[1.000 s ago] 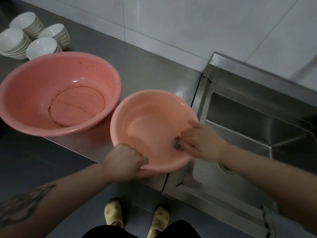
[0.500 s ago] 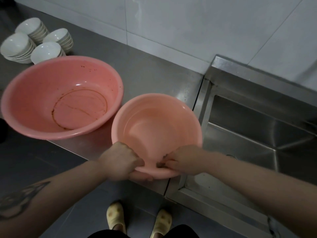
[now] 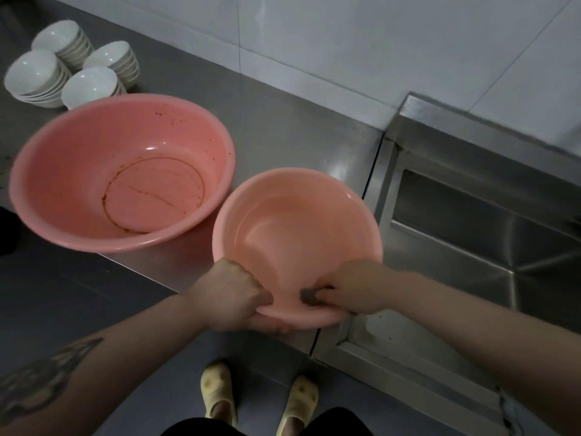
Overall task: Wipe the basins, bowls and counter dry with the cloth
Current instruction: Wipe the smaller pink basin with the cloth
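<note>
A small pink basin (image 3: 295, 221) sits tilted at the counter's front edge, beside the sink. My left hand (image 3: 231, 294) grips its near rim. Inside the basin, against the near wall, my right hand (image 3: 349, 289) holds a small dark cloth (image 3: 308, 298); only a bit of the cloth shows past the fingers. A larger pink basin (image 3: 122, 171) with a brown stain ring on its bottom stands to the left on the steel counter (image 3: 283, 121). Several stacks of white bowls (image 3: 69, 67) stand at the far left.
A deep steel sink (image 3: 471, 247) lies to the right of the small basin. A white tiled wall (image 3: 377, 42) runs behind the counter. Below the counter edge I see a dark floor and my feet in yellow slippers (image 3: 257, 398).
My right hand slid with the cloth from the basin's right inner wall round to its near wall, towards my left hand. The left hand kept its grip on the rim.
</note>
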A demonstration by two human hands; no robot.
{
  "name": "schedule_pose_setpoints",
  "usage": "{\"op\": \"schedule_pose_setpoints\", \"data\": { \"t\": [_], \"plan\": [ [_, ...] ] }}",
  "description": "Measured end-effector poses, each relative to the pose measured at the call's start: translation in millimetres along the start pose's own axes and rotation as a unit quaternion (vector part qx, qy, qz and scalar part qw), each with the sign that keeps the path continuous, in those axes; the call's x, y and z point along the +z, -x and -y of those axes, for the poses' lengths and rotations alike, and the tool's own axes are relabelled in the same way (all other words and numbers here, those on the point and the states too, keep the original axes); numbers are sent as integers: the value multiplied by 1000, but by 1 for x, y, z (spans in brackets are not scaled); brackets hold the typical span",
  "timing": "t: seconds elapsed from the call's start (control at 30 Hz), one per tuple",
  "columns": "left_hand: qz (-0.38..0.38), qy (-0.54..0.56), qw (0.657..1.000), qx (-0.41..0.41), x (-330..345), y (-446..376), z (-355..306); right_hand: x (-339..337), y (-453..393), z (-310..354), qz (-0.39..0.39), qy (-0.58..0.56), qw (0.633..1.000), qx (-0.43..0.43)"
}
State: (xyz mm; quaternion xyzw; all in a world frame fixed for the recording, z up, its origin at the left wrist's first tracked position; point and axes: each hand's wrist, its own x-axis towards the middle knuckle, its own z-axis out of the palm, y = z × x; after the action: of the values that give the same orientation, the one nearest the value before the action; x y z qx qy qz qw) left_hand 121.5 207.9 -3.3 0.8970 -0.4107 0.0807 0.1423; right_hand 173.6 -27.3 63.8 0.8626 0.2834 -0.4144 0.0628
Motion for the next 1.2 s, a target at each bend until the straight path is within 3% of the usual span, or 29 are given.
{"op": "schedule_pose_setpoints", "data": {
  "t": [0.03,0.13,0.17,0.2,0.23,0.3,0.37,0.4,0.5,0.57,0.63,0.8,0.87,0.97,1.03,1.1,1.2],
  "plan": [
    [0,-5,1000,3,-1,-1,-1,2,8,6,-14,-61,998,-11],
    [10,-9,1000,-2,-8,-3,-5,11,18,6,-123,-100,987,-31],
    [15,-9,1000,-6,-11,-4,-5,12,20,4,-176,-162,971,-23],
    [24,-8,1000,-9,-13,-6,-5,12,20,2,-243,-269,932,-12],
    [37,-3,999,-13,-15,-7,-6,9,21,-1,-321,-388,864,7],
    [47,-7,999,-14,-17,-12,-10,-3,25,-15,-426,-616,662,40],
    [26,-24,999,-13,-22,-19,-19,-13,33,-28,-421,-777,467,40],
    [4,-26,999,-29,-27,-23,-25,-14,38,-35,-413,-816,403,34],
    [-102,45,977,-183,-53,-47,-42,-19,58,-46,-438,-850,293,8],
    [-176,185,917,-307,-70,-63,-45,-27,70,-49,-460,-851,251,-18],
    [-246,305,845,-362,-88,-78,-44,-38,77,-48,-465,-845,262,-39],
    [-307,414,738,-435,-129,-91,-44,-77,69,-35,-550,-727,409,-31],
    [-306,447,708,-453,-135,-92,-46,-93,53,-26,-577,-648,496,-26],
    [-310,497,666,-462,-136,-91,-52,-106,24,-16,-530,-518,671,19],
    [-316,514,646,-468,-137,-91,-55,-113,19,-14,-464,-485,741,30],
    [-318,503,650,-472,-136,-91,-57,-123,22,-11,-427,-467,774,23],
    [-334,473,664,-473,-133,-95,-58,-129,29,-1,-433,-409,803,17]
  ]
}}
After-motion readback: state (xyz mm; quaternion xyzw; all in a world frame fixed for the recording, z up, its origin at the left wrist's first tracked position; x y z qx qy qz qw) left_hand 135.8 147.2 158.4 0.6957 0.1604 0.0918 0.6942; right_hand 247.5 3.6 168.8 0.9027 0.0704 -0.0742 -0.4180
